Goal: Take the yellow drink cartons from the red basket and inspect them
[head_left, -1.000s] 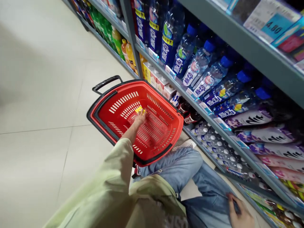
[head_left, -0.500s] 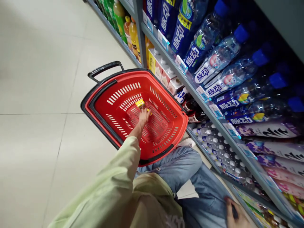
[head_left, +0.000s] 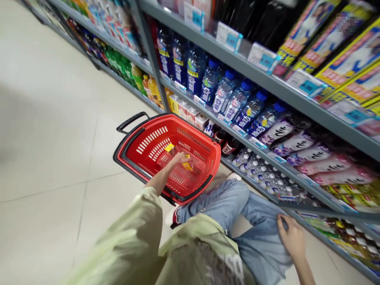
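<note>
Basket (head_left: 204, 156) on floor, left of shelves (head_left: 267, 79); packets (head_left: 187, 164) inside.

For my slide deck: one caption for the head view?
Left hand holds a yellow packet inside a red basket; right hand rests on jeans.
</note>
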The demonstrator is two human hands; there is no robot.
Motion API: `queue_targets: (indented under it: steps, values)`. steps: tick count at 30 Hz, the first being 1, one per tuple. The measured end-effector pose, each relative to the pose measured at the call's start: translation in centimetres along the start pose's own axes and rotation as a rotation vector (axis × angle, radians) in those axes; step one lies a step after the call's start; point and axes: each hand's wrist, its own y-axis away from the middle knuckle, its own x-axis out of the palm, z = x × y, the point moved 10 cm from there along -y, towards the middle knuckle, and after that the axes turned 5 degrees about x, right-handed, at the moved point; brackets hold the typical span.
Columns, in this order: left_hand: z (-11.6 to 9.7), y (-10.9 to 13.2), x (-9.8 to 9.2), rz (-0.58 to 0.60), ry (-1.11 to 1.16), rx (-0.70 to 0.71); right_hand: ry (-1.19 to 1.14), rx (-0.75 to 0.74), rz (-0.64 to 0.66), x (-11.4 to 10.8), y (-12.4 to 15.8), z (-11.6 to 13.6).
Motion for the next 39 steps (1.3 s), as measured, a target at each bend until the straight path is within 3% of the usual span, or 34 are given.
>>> queue_targets:
  steps: [5, 10, 13, 16, 18, 20, 23, 28, 32, 36, 39]
  values:
    - [-6.7, 3.4, -6.1, -0.013, 0.055, 0.216, -0.058, -0.018, -0.098, -1.1, 0.8, 2.5]
    - [-17.8, 7.9, -9.7, 0.051, 0.137, 0.527, -0.360, 0.081, -0.144, -2.4, 0.4, 5.6]
    - [-25.2, 11.7, -9.4, 0.140, 0.257, 0.664, -0.677, 0.096, -0.159, -3.6, 0.1, 10.1]
    - [-31.8, 16.3, -7.0, 0.301, 0.451, 0.730, -0.810, 0.005, -0.160, -5.8, -0.6, 16.5]
    - [-34.9, 19.1, -5.0, 0.378, 0.535, 0.735, -0.873, -0.067, -0.185, -7.8, -1.0, 19.9]
    - [-36.9, 21.1, -3.0, 0.437, 0.593, 0.705, -0.916, -0.110, -0.235, -9.8, -1.0, 21.7]
    - [-38.5, 22.6, -1.4, 0.442, 0.668, 0.656, -0.995, -0.075, -0.297, -11.4, -0.5, 21.1]
    - [-41.2, 24.0, -0.2, 0.436, 0.756, 0.771, -1.522, 0.111, -0.235, -9.5, 0.4, 16.8]
    - [-43.4, 24.7, 1.3, 0.437, 0.789, 0.860, -2.005, 0.230, -0.138, -8.1, 0.1, 15.6]
    - [-45.1, 23.9, 1.9, 0.316, 0.815, 0.952, -2.348, 0.198, -0.029, -8.1, -1.4, 15.6]
    - [-46.1, 22.8, 2.8, 0.298, 0.880, 0.984, -2.506, 0.153, 0.090, -7.7, -3.1, 15.7]
